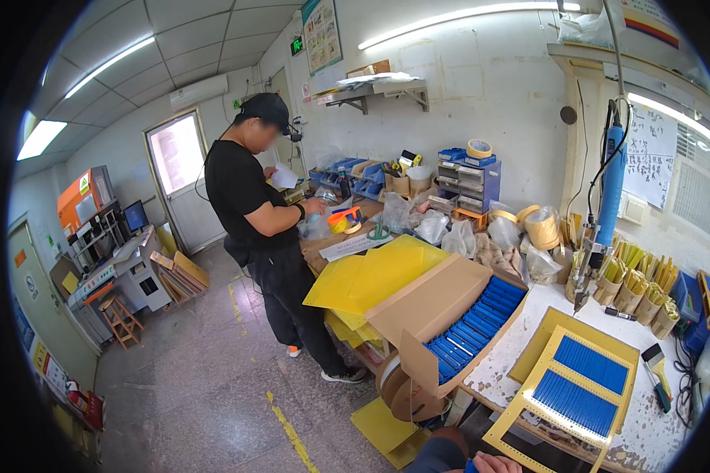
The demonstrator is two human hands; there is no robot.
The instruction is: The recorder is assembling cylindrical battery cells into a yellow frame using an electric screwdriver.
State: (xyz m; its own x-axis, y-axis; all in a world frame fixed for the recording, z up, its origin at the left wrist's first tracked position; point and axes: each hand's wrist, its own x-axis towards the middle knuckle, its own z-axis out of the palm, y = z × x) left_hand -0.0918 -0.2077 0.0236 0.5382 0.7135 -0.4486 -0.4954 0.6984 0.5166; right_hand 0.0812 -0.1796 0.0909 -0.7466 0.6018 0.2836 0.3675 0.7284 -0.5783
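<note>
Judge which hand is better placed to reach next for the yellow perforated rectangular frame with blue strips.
Probably the right hand: it apparently shows at the lower edge, near the frame; the left is indiscernible.

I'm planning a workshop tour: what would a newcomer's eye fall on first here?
Probably the open cardboard box packed with blue pieces, right of centre. In the lower right is a yellow frame bearing two blue panels, while bright yellow sheets lie left of the box. Left of centre, a person in black stands beside the bench.
</note>
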